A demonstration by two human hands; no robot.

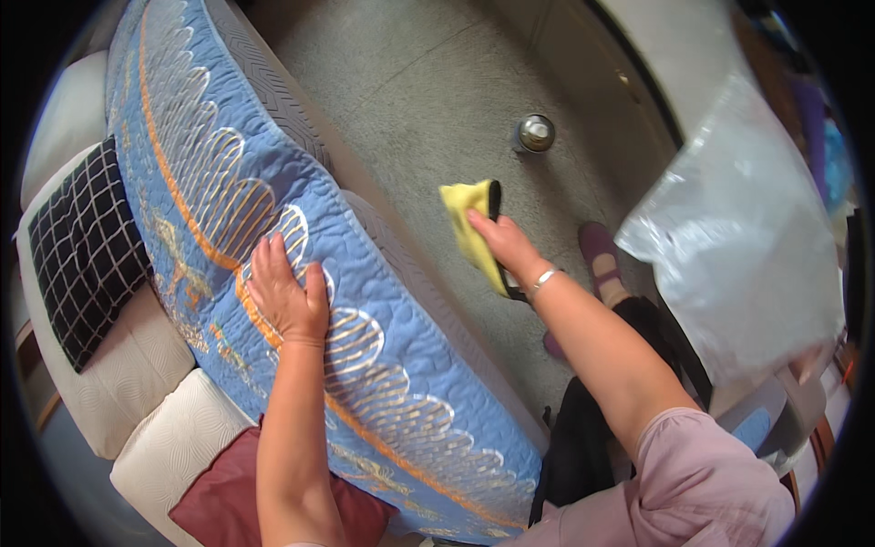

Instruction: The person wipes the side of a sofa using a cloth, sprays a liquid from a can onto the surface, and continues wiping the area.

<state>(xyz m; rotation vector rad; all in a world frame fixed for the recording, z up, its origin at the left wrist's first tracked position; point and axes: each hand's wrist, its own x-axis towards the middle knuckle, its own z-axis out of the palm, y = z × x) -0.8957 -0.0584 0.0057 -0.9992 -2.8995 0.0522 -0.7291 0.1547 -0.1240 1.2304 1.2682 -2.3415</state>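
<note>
My left hand (288, 294) lies flat, palm down, on a blue quilted cover (403, 342) with an orange band and scalloped stripes, spread over the seat of a sofa. Its fingers are slightly apart and hold nothing. In my right hand (509, 246) is a folded yellow cloth (468, 225) with a black edge, gripped between thumb and fingers. The cloth hangs over the floor beside the sofa, apart from the cover. A metal bracelet circles my right wrist.
A shiny metal container (535, 133) stands on the grey floor (410, 75). Against the sofa's pale back cushions (164, 437) lie a black checked pillow (89, 253) and a dark red pillow (219, 485). Clear plastic sheeting (745, 253) is at the right, near my feet in purple shoes.
</note>
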